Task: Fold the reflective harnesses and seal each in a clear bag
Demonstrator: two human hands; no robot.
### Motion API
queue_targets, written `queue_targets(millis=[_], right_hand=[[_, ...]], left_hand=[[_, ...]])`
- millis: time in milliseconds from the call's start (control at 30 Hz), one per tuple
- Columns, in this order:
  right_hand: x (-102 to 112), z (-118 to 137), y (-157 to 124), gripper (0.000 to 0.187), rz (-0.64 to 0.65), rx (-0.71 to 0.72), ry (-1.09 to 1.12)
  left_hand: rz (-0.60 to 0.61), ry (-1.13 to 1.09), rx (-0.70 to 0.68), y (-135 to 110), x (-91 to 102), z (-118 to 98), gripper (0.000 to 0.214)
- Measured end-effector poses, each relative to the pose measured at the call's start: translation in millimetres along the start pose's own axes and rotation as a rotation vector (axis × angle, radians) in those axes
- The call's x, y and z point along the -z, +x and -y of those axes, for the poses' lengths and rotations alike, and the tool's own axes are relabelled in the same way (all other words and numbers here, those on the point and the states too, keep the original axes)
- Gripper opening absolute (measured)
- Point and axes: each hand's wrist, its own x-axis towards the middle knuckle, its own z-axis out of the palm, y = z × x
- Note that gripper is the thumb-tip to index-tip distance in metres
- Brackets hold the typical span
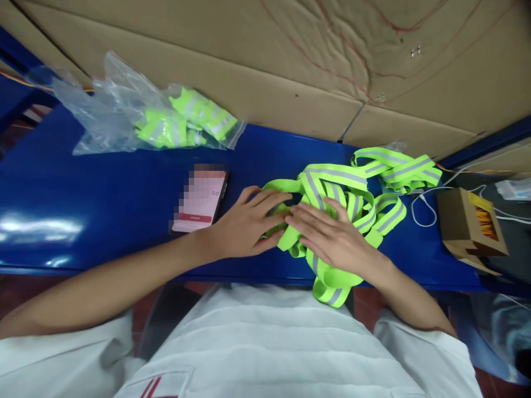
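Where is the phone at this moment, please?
In the head view, the phone lies on the blue table, left of the person's left hand, between the left forearm and the clear plastic packaging.

Neon grey-striped straps heaped loosely on table.

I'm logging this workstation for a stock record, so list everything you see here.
Strap pile: one, neon yellow-green with grey stripes, under the hands
Strap bundle: one, same colours, back right
Plastic bagging: count unclear, clear, back left
Bagged strips: count unclear, neon yellow-green and grey, inside bagging
Phone: one, dark-edged, left of pile
Box: one, brown, right end
Cables: several, white, around box
Table: one, blue, beneath
Cardboard: several panels, brown, behind
Cords: several, red, on cardboard
Shirt: one, white, worn
Left hand, right hand: one each, bare, on pile
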Motion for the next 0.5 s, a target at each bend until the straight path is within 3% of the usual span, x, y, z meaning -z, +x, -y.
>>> queue_targets(millis=[133, 267, 500], right_hand=[[1.2, 0.7, 0.4, 0.039, 0.034, -0.003, 0.112], [6.2, -3.7, -1.6, 0.027, 0.022, -0.005, 0.158], [4.9, -0.4, -0.2, 0.027, 0.002, 0.004, 0.112]], left_hand=[[0.059, 0.018, 0.038, -0.7, 3.0, -5.2, 0.038], [0.091, 0.017, 0.119, 0.8, 7.5, -12.8, 0.030], [0.088, 0.045, 0.094, -0.6, 8.2, -17.6, 0.033]])
